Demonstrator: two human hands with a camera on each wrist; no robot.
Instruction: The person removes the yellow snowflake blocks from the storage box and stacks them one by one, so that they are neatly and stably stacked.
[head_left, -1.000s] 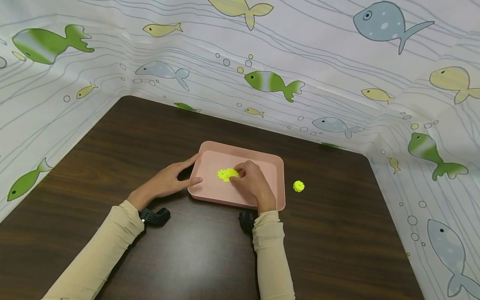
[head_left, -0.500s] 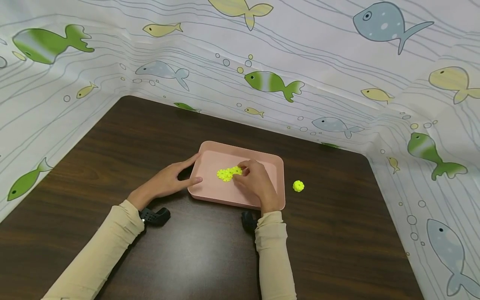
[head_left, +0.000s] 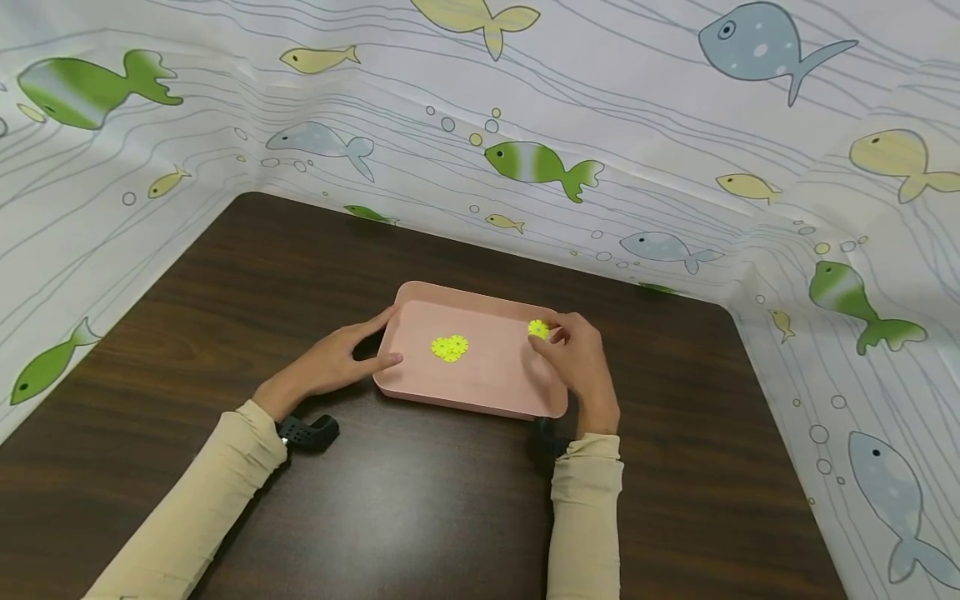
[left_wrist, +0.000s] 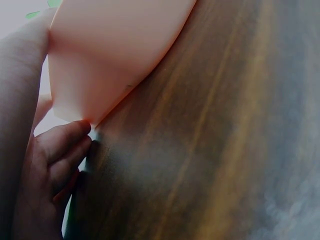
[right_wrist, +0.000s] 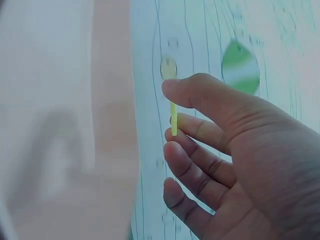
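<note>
A pink tray (head_left: 480,392) lies on the table, its left end held by my left hand (head_left: 330,360). The thumb reaches over the rim while the fingers stay along the outside, as the left wrist view shows from below the tray wall (left_wrist: 115,45). Between thumb and fingertips my right hand (head_left: 581,358) pinches one thin yellow notched plastic disc (head_left: 537,330), raised over the tray's right end. Seen edge-on in the right wrist view, the disc (right_wrist: 174,120) stands upright in the pinch. Several like discs (head_left: 450,347) lie overlapping on the tray floor, left of centre.
The dark wood-grain table (head_left: 360,517) extends around the tray on all sides. White sheets printed with fish (head_left: 532,162) stand as walls along its back, left and right edges. A black wrist strap (head_left: 309,433) sits below the left hand.
My right hand has drawn one disc off the pile and carried it right and up to the tray's right end. It now covers the yellow stack beside the tray. The left hand keeps its place.
</note>
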